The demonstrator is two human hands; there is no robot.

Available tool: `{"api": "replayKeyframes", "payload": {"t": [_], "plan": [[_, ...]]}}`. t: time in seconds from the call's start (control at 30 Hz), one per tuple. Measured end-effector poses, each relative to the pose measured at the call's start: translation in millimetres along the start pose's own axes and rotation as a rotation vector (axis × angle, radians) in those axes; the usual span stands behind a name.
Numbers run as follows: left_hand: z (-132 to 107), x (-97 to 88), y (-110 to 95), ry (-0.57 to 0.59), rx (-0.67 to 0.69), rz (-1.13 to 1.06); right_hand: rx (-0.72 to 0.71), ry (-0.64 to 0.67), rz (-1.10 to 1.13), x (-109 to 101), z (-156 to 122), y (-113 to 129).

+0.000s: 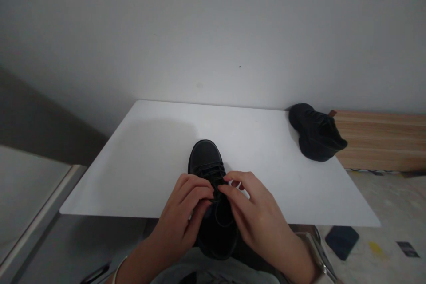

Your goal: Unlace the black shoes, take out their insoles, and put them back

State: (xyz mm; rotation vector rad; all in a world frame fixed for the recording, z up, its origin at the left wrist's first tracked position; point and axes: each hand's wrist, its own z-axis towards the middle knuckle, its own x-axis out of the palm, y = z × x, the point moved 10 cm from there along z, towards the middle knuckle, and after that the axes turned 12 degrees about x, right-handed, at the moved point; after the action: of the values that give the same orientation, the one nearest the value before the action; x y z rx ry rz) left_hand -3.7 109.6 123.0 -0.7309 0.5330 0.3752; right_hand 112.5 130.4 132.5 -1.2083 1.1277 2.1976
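A black lace-up shoe (205, 153) stands at the table's front edge, its toe pointing away from me and its open heel end over the edge. Black shoelaces (213, 170) cross its upper. My left hand (186, 206) is closed at the left of the lacing, thumb and fingers pinching a dark lace near the tongue. From the right, my right hand (254, 206) reaches to the same lacing, its thumb and forefinger close together on the lace by the eyelets. Black lace on black shoe makes the exact grip hard to see.
A second black shoe (314, 133) sits at the back right of the white table (159, 151), against the wall (213, 44). Beyond it lies a wood-grain board (379, 140). A white panel edge (40, 213) stands at the left, and a dark blue object (342, 242) is on the floor.
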Motion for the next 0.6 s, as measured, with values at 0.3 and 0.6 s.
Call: {"api": "replayKeyframes", "payload": {"t": [0.3,0.6], "plan": [[-11.6,1.0,3.9,0.097,-0.047,-0.052,-0.064,0.02,0.041,-3.7,4.4,11.0],[-28.4,-22.9,7.8,-0.085,-0.099,-0.357,0.005,0.164,0.45,-16.9,-9.3,-1.4]]}}
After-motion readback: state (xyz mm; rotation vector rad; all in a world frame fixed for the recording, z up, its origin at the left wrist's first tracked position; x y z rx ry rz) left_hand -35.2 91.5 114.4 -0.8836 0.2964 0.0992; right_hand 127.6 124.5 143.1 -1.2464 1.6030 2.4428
